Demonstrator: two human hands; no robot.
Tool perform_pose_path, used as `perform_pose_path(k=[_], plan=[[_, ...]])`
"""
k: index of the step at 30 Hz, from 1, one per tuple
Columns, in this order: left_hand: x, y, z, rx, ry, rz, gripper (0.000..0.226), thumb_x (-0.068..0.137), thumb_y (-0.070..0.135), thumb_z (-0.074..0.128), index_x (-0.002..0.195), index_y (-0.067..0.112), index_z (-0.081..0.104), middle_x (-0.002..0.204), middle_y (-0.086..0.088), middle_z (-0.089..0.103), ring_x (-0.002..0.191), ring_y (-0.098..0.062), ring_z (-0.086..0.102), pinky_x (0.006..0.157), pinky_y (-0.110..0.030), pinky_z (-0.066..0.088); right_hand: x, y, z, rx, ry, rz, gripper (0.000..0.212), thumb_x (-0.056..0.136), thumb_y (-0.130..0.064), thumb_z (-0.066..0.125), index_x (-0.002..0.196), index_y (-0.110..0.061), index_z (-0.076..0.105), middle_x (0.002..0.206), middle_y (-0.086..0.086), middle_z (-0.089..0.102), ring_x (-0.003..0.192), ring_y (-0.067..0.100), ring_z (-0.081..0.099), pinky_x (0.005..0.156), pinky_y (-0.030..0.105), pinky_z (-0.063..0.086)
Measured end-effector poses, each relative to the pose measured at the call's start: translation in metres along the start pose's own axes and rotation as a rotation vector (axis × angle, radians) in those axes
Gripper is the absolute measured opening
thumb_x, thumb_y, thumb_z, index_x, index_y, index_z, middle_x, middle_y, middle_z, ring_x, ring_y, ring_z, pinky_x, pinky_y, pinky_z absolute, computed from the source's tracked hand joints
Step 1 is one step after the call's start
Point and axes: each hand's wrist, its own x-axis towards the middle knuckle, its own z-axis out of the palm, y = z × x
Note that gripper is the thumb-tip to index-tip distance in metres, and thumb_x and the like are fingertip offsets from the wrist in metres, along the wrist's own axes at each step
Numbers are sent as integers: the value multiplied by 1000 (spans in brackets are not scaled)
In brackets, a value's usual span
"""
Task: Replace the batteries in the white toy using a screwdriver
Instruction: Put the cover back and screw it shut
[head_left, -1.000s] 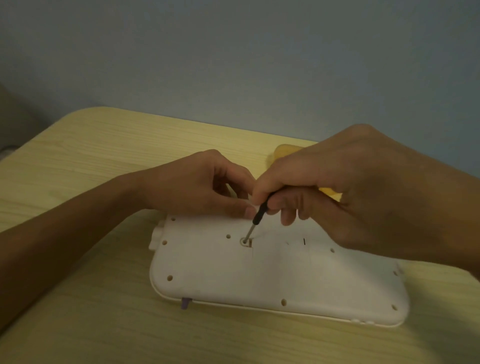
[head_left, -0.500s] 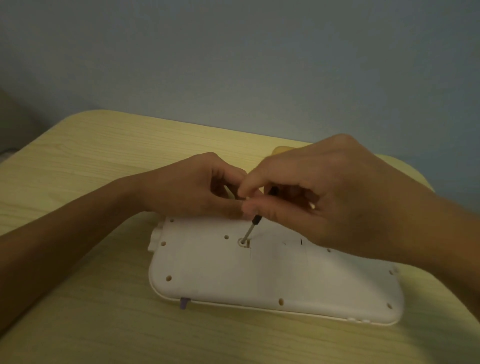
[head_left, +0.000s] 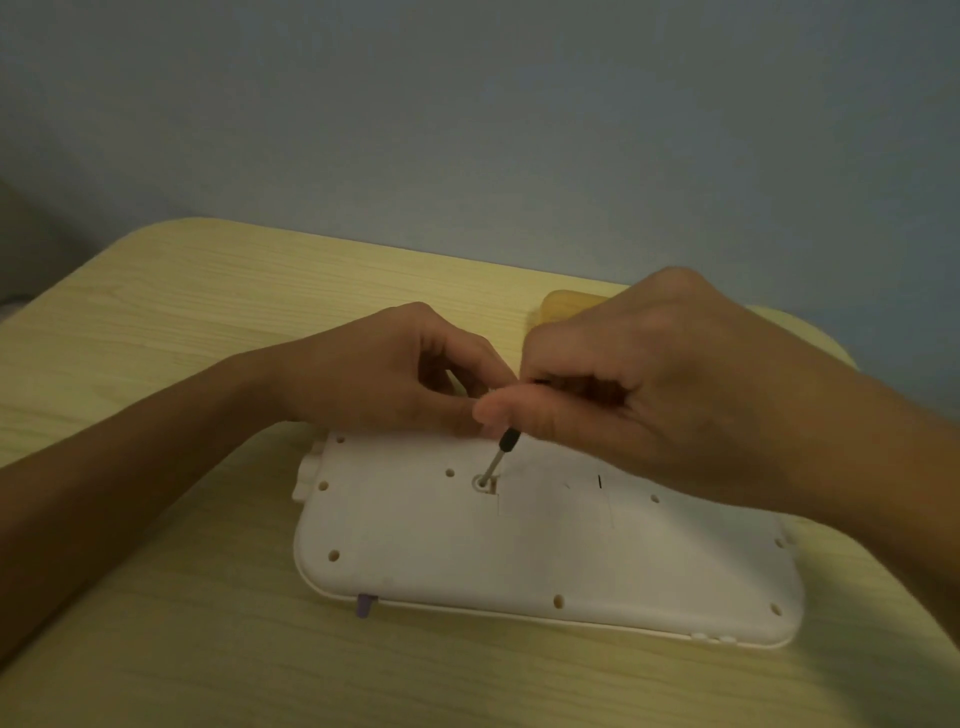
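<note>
The white toy (head_left: 545, 551) lies face down on the wooden table, its flat back with several screw holes turned up. A small screwdriver (head_left: 500, 457) with a black collar and thin metal shaft stands tilted, its tip in the screw recess (head_left: 483, 483) at the battery cover's left corner. My right hand (head_left: 649, 395) is closed around the screwdriver's handle, which is hidden in the fingers. My left hand (head_left: 384, 374) rests at the toy's far edge, fingers curled and touching the right hand's fingertips near the screwdriver's top.
The light wooden table (head_left: 156, 364) has rounded corners and ends at a grey-blue wall. A yellow object (head_left: 563, 306) lies behind my right hand, mostly hidden. A small purple tab (head_left: 364, 605) sticks out of the toy's near edge.
My right hand's fingers have shifted around the screwdriver handle as if turning it, while the tip has stayed in the same recess. The left hand and the toy have barely moved.
</note>
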Motion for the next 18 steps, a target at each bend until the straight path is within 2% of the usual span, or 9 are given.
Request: perform_pose_path(k=[2, 5, 6, 8, 10, 12, 15, 16, 18], plan=[[0, 2, 0, -9, -6, 19, 38, 86, 21, 78, 88, 59, 75, 87, 21, 79, 78, -8, 77, 72, -21, 57, 0, -3, 5, -34, 33, -48, 42, 102, -51, 46, 66, -29, 41, 47, -4, 42, 39, 20, 38, 38, 38, 43], [2, 3, 0, 16, 2, -15, 67, 93, 1, 71, 70, 65, 70, 67, 32, 70, 62, 8, 67, 60, -6, 48, -3, -3, 11, -60, 69, -117, 40, 103, -44, 51, 75, -17, 62, 53, -1, 55, 44, 23, 46, 42, 39, 44], [2, 4, 1, 16, 11, -18, 67, 94, 6, 70, 66, 66, 68, 64, 35, 68, 60, 11, 65, 58, -4, 46, -4, -2, 11, -34, 78, -119, 31, 102, -39, 55, 86, -16, 69, 59, -1, 62, 47, 21, 50, 45, 39, 45], [2, 5, 3, -11, 11, -3, 45, 94, 33, 69, 68, 69, 67, 66, 39, 67, 62, 13, 65, 59, -3, 47, -5, -1, 8, 53, 62, -97, 15, 100, -30, 63, 99, -16, 69, 68, -4, 68, 53, 14, 54, 51, 32, 45], [3, 5, 2, 4, -26, 0, 40, 90, 33, 73, 71, 68, 70, 70, 38, 70, 64, 11, 69, 61, -4, 49, -7, -1, 4, 108, 10, -88, 8, 97, -24, 67, 98, -17, 70, 75, -8, 68, 60, 11, 57, 58, 26, 46], [2, 2, 1, 5, -25, 6, 29, 85, 35, 80, 81, 63, 74, 80, 27, 77, 71, -1, 75, 66, -14, 56, -12, 0, 1, 125, -4, -94, 7, 95, -17, 67, 98, -16, 74, 76, -10, 70, 65, 8, 62, 62, 27, 49], [1, -2, -1, 4, -19, -28, 15, 87, 38, 75, 98, 48, 80, 98, 1, 82, 88, -29, 79, 81, -52, 64, -17, 4, -2, 148, 27, -40, 22, 93, -6, 61, 100, -19, 79, 74, -13, 72, 64, 0, 66, 55, 31, 56], [1, -2, -1, 14, -23, -35, 16, 87, 38, 74, 100, 45, 80, 100, -2, 82, 90, -33, 79, 83, -58, 62, -17, 4, -1, 159, 36, -25, 24, 94, -7, 60, 99, -20, 80, 73, -14, 72, 62, -1, 65, 53, 30, 57], [0, -3, -1, 23, -30, -44, 16, 87, 39, 74, 99, 47, 80, 98, 0, 82, 88, -29, 80, 82, -57, 63, -15, 4, -1, 146, 34, -1, 23, 99, -23, 56, 97, -22, 79, 67, -11, 70, 55, 5, 65, 46, 32, 55]])
